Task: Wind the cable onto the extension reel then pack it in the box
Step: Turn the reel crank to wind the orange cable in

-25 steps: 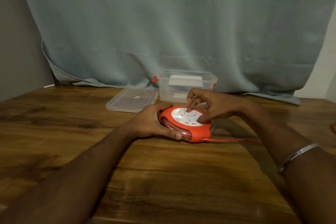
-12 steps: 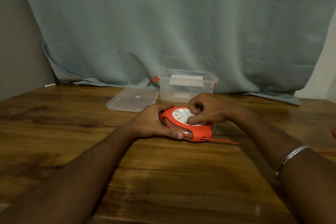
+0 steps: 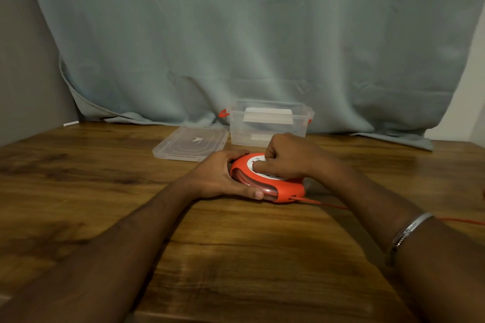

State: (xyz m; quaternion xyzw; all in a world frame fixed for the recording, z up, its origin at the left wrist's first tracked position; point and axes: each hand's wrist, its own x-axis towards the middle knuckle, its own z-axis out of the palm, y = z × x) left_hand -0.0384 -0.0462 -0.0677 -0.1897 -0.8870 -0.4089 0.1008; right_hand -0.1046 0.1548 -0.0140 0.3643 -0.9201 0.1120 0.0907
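Winding's underway — left hand (image 3: 219,177) clamps the reel (image 3: 282,190), right hand (image 3: 286,156) fisted on top; cable (image 3: 328,204) trails out, box (image 3: 267,122) open, empty-looking.

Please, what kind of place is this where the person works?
Probably a room in a home, set up for recording, though I cannot be sure. A wooden table stands against a wall hung with a grey-blue cloth, and household items lie on it: a clear plastic box and an orange extension reel.
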